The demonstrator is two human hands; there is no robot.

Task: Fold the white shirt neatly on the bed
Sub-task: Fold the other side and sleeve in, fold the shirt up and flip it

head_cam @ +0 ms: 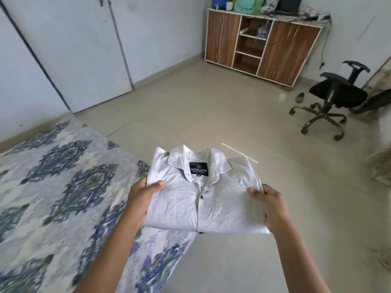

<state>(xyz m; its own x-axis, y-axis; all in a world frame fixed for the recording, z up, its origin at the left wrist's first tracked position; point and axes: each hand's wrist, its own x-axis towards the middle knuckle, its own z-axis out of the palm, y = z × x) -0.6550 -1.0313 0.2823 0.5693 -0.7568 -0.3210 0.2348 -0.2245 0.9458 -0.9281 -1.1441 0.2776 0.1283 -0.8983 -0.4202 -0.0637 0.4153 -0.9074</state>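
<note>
Nearest the lens, two bare forearms (114, 250), ending in the left hand (140, 196) and the right hand (273, 208). Gripping the white shirt (203, 208) by its two side edges, fingers curled out of sight beneath and thumbs pressed flat on top. Held in the air as a folded rectangle, collar (190, 157) turned away from the body, partly above the near right edge of the bed (53, 208) and mostly above the floor (211, 113); resting on neither, as far as can be judged.

Likely to sag in the middle, with support only at the sides; may let the tucked-under layers drop open and undo the fold. Could land on the floor instead of the bed if released here, or hang off the bed's edge if set down short. Might crease the front under hard thumb pressure.

Thin woven cloth, finely textured, pale and limp. Stiffer collar with pointed tips, small dark buttons (201, 196) down the front, dark rectangular label (198, 169) inside the neck. Soft, slightly rumpled bed cover (69, 157) printed with blue-green medallions. Smooth, glossy, hard floor.
</note>
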